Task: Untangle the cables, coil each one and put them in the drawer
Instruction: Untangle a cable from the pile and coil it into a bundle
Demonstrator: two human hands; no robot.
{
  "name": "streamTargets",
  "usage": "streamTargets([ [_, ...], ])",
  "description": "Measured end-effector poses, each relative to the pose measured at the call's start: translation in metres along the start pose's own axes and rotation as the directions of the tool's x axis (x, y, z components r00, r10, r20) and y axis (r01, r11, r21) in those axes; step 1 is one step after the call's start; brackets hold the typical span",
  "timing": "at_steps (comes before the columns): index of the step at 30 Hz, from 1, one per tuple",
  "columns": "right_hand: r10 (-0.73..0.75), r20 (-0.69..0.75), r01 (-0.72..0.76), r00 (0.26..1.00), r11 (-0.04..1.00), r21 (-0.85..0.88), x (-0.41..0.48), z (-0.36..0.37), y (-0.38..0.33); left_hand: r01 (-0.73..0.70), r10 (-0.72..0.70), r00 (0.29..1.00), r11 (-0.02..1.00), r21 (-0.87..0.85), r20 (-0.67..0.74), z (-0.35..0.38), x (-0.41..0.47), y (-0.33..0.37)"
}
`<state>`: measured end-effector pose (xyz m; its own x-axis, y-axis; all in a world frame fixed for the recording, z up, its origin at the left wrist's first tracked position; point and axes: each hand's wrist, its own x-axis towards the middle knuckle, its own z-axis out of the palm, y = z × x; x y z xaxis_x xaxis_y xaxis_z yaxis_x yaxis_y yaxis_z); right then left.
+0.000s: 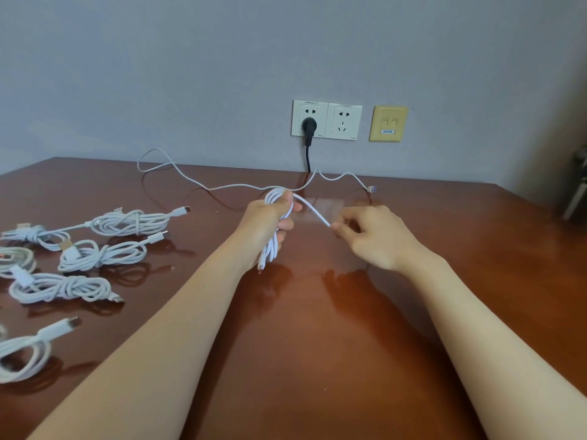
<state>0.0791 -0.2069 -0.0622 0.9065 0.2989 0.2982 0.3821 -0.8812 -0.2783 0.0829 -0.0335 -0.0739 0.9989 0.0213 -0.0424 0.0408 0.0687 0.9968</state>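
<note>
Left hand grips white cable as half-made coil, loops hanging below fist, above brown table. Right hand pinches same cable between thumb and forefinger, just right of coil; short taut strand joins both hands. Remaining cable lies loose on table behind hands, its connector near wall. Several coiled cables lie at far left, well apart from hands. Black plug sits in wall socket.

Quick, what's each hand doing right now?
Left hand: closed, gripping the coiled part of the white cable.
Right hand: closed, pinching that cable's loose strand.
</note>
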Motion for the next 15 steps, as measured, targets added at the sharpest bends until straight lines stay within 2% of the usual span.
streamTargets([
  [6,-0.189,0.013,0.19,0.982,0.981,-0.044,-0.006,0.008,-0.022,-0.075,0.074,0.997,0.997,-0.031,-0.028,0.012,-0.005,0.004],
  [9,-0.213,0.013,0.213,0.977,0.977,-0.001,-0.007,0.006,-0.025,-0.09,0.095,0.994,0.993,0.079,-0.056,0.01,-0.004,0.003],
  [12,-0.188,-0.008,0.185,0.982,0.957,0.224,-0.008,0.005,-0.027,-0.073,0.104,0.991,0.947,0.312,-0.085,0.005,-0.004,0.001],
  [15,-0.214,0.032,0.169,0.976,0.849,0.5,-0.008,0.001,-0.027,-0.068,0.094,0.995,0.904,0.421,-0.04,0.007,-0.007,0.001],
])
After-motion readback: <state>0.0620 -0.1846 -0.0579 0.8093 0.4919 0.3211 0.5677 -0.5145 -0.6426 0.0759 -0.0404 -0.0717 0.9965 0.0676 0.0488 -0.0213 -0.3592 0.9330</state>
